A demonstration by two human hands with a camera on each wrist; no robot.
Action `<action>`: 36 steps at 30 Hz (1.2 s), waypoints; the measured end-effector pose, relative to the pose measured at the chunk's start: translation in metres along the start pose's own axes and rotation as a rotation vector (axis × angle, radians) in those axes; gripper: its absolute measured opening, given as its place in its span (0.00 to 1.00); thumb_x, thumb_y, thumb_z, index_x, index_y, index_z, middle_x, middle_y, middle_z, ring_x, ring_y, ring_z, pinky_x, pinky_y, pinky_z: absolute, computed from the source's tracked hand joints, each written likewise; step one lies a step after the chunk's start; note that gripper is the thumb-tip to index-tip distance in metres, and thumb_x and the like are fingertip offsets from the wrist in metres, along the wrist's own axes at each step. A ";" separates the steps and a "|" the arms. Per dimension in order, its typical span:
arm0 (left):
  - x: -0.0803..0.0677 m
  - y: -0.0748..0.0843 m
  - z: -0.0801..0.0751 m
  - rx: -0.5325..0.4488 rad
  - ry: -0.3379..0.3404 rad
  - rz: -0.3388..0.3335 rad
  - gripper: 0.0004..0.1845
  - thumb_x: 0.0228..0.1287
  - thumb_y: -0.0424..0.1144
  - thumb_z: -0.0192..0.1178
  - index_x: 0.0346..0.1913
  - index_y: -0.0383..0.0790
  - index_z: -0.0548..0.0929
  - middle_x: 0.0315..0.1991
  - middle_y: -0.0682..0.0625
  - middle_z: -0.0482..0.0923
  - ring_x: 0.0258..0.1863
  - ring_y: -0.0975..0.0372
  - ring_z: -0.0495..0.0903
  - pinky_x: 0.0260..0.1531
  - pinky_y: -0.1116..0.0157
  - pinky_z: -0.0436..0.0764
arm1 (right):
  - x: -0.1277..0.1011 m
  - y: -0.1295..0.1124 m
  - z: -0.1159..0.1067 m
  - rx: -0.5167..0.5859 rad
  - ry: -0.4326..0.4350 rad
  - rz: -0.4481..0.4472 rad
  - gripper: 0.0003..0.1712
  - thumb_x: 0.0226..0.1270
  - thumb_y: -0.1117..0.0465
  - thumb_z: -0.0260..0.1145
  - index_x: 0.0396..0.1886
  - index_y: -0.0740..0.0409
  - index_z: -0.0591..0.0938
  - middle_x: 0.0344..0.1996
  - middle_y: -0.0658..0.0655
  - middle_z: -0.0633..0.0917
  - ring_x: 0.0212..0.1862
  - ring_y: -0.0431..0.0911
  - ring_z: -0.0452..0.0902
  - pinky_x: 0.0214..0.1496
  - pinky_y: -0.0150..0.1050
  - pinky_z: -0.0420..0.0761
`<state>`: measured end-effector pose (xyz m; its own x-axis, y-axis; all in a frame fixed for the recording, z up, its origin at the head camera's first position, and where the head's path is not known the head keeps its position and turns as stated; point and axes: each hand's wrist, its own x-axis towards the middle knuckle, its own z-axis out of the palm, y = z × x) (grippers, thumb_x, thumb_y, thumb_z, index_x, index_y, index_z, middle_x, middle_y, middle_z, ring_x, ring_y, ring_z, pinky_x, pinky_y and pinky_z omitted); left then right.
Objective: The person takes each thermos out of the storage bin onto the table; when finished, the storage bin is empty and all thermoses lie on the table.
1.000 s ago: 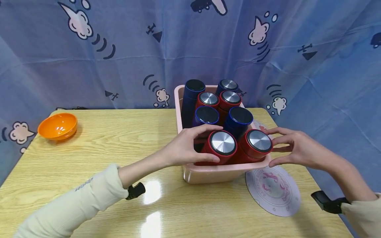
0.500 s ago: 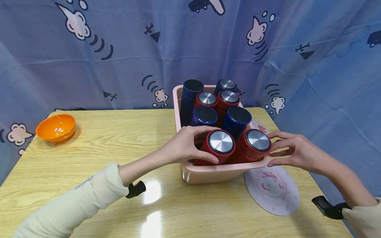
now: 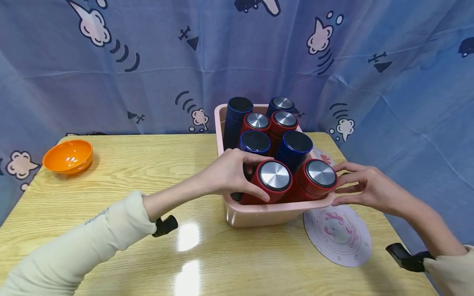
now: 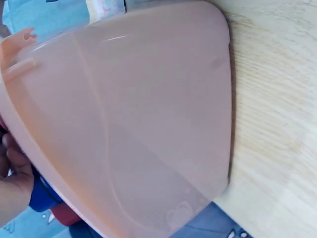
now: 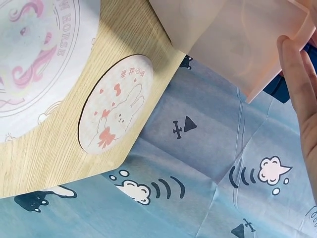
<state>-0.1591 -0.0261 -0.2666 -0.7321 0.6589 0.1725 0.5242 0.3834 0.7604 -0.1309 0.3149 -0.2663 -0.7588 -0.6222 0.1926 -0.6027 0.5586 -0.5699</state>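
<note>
A pink plastic bin [image 3: 255, 220] stands on the table, packed with several upright red and blue thermos flasks. My left hand [image 3: 237, 174] reaches over the bin's left rim and grips the front-left red thermos [image 3: 275, 181] near its silver-topped lid, thumb in front and fingers behind. Beside that flask another red thermos [image 3: 320, 181] leans toward the right front corner. My right hand [image 3: 364, 185] is at the bin's right rim, its relaxed fingers touching the rim's outside, as the finger [image 5: 297, 74] in the right wrist view shows. The flasks' lower parts are hidden inside the bin.
An orange bowl [image 3: 68, 156] sits at the table's far left. A round printed mat [image 3: 338, 234] lies right of the bin, and a smaller rabbit-print disc [image 5: 118, 104] lies beyond it. A blue patterned curtain [image 3: 159, 74] hangs behind the table [image 3: 148, 164].
The head view has shifted slightly. My left forearm and wrist have risen a little, with the hand still at the same red thermos. The right hand stays at the rim.
</note>
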 end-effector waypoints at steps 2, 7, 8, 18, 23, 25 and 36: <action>-0.001 -0.004 0.000 -0.068 0.001 -0.009 0.38 0.39 0.45 0.80 0.60 0.47 0.80 0.37 0.57 0.84 0.34 0.65 0.75 0.31 0.72 0.75 | 0.001 0.000 0.000 -0.003 0.004 -0.009 0.20 0.39 0.74 0.79 0.35 0.53 0.88 0.47 0.41 0.77 0.51 0.26 0.73 0.36 0.31 0.84; -0.003 -0.010 0.000 -0.242 0.007 -0.001 0.34 0.42 0.37 0.79 0.58 0.42 0.81 0.49 0.54 0.84 0.44 0.69 0.81 0.46 0.70 0.80 | 0.002 0.000 0.000 0.000 0.004 -0.011 0.20 0.39 0.75 0.78 0.35 0.53 0.88 0.47 0.41 0.77 0.52 0.27 0.72 0.36 0.30 0.83; -0.002 -0.011 0.000 -0.275 0.003 0.004 0.34 0.43 0.36 0.78 0.58 0.41 0.80 0.50 0.53 0.83 0.46 0.68 0.81 0.48 0.70 0.80 | 0.002 0.000 0.000 0.001 0.003 -0.008 0.20 0.39 0.75 0.78 0.35 0.53 0.88 0.47 0.41 0.77 0.52 0.27 0.72 0.36 0.30 0.83; 0.001 -0.012 0.002 -0.477 -0.057 -0.007 0.34 0.46 0.27 0.74 0.61 0.35 0.77 0.54 0.46 0.80 0.54 0.64 0.79 0.51 0.69 0.78 | 0.000 0.000 -0.001 0.015 -0.008 0.020 0.20 0.41 0.74 0.78 0.36 0.54 0.88 0.48 0.41 0.77 0.52 0.28 0.72 0.37 0.31 0.84; 0.000 -0.012 0.000 -0.472 -0.046 0.019 0.34 0.47 0.27 0.74 0.61 0.35 0.76 0.54 0.45 0.80 0.54 0.63 0.79 0.51 0.68 0.79 | 0.000 0.000 -0.001 0.012 -0.003 0.012 0.20 0.40 0.74 0.78 0.36 0.54 0.88 0.47 0.41 0.77 0.51 0.28 0.72 0.37 0.30 0.84; -0.001 -0.012 -0.003 -0.471 -0.028 0.025 0.34 0.47 0.27 0.74 0.61 0.34 0.76 0.54 0.45 0.80 0.54 0.63 0.79 0.51 0.67 0.79 | 0.000 -0.001 -0.001 0.007 -0.001 0.001 0.20 0.40 0.74 0.78 0.35 0.54 0.88 0.47 0.41 0.77 0.51 0.28 0.73 0.37 0.30 0.84; -0.008 0.000 -0.031 -0.475 0.054 0.062 0.33 0.48 0.27 0.73 0.62 0.36 0.76 0.55 0.47 0.80 0.54 0.62 0.80 0.51 0.65 0.79 | 0.000 -0.003 -0.001 -0.015 0.000 -0.002 0.19 0.39 0.72 0.79 0.34 0.53 0.88 0.45 0.41 0.77 0.51 0.27 0.71 0.36 0.31 0.84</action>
<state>-0.1666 -0.0514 -0.2488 -0.7337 0.6320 0.2495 0.3203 -0.0021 0.9473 -0.1292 0.3139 -0.2638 -0.7577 -0.6233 0.1934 -0.6076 0.5658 -0.5574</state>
